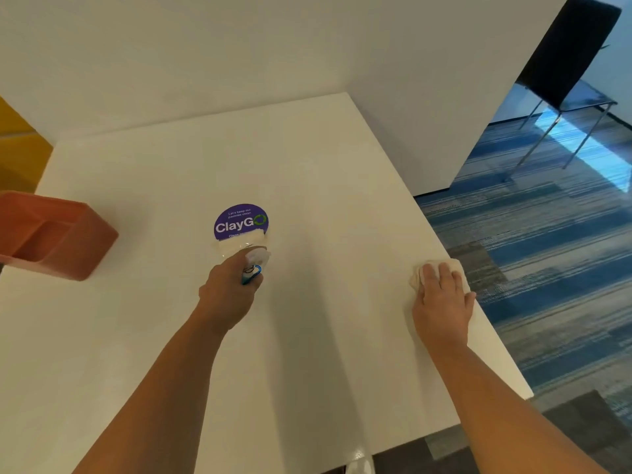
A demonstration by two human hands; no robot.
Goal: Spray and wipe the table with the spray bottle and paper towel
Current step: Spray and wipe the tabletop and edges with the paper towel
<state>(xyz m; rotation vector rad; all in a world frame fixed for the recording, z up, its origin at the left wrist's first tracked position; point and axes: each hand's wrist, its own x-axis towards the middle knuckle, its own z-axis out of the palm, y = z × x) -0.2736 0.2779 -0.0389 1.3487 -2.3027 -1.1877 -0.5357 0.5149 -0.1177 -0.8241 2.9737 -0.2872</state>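
A white square table (307, 186) fills the view. My left hand (229, 295) is wrapped around a clear spray bottle (254, 260) with a white and blue head, held over the table's middle and pointing away from me. My right hand (443, 302) lies flat with spread fingers on a crumpled paper towel (419, 275), pressing it onto the table at its right edge. Most of the towel is hidden under the hand.
A round purple "ClayGo" sticker (241, 220) is on the table just beyond the bottle. A terracotta-coloured box (58, 237) stands at the table's left. White walls border the far side. Blue striped carpet (533, 241) and a black chair (564, 63) are to the right.
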